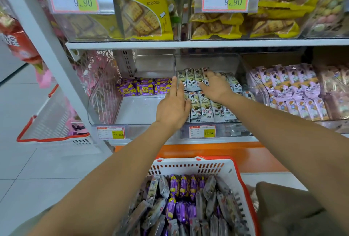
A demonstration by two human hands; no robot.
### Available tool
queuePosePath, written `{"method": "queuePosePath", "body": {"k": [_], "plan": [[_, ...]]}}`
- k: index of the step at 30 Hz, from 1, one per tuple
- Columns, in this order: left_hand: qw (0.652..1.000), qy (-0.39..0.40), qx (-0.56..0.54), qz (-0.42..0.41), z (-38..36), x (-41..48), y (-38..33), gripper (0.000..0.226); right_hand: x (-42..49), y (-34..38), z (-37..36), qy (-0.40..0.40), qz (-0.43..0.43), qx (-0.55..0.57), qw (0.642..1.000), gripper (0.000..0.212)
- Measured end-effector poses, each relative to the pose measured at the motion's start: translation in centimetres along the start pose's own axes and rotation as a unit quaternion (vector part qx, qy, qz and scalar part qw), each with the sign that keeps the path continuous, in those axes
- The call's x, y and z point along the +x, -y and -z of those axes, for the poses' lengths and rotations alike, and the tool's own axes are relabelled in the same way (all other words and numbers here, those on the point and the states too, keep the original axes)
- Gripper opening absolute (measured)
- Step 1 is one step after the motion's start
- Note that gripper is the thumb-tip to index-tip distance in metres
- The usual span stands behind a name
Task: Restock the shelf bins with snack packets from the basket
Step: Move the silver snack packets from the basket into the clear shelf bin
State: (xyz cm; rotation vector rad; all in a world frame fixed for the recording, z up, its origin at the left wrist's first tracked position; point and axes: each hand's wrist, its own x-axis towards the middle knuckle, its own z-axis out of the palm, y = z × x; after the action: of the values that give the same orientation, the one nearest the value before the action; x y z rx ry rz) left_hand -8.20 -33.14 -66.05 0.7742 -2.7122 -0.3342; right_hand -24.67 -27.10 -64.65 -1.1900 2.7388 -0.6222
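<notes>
White plastic with a red rim — the basket (190, 167) sits nearest, heaped with purple candy packets (181, 186) and grey snack packets (211, 184). Beyond it both arms reach into the middle clear bin (207, 61) on the lower shelf. The left hand (173, 107), fingers straight and pressed together, lies against the left edge of the grey-white packets (207, 111) lined in two rows; the right hand (215, 86) rests flat on the back row, fingers spread. Farther up — yellow biscuit bags (143, 8).
</notes>
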Motion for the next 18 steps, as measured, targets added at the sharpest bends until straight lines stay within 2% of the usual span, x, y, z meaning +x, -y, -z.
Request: {"method": "queuePosePath", "body": {"k": [4, 9, 12, 15, 18], "plan": [[1.000, -0.023, 0.009, -0.011, 0.4, -1.5, -0.2, 0.059, -2.7, 0.2, 1.1, -0.061, 0.053, 0.028, 0.996, 0.045], [0.985, -0.157, -0.012, -0.064, 0.8, -5.2, 0.0, 0.048, -8.3, 0.4, 0.8, -0.173, 0.142, 0.095, 0.970, 0.021], [0.974, -0.201, -0.049, -0.092, 0.7, -8.1, 0.6, 0.033, -12.5, 0.8, -0.7, -0.186, 0.186, 0.131, 0.956, 0.021], [0.977, -0.175, -0.079, -0.087, -0.3, -11.7, 1.2, 0.027, -16.2, 0.8, -3.2, -0.161, 0.194, 0.148, 0.956, 0.018], [0.995, -0.069, -0.070, 0.003, -3.1, -15.1, 2.4, 0.019, -19.1, 0.0, -6.8, -0.080, 0.167, 0.112, 0.976, 0.017]]}}
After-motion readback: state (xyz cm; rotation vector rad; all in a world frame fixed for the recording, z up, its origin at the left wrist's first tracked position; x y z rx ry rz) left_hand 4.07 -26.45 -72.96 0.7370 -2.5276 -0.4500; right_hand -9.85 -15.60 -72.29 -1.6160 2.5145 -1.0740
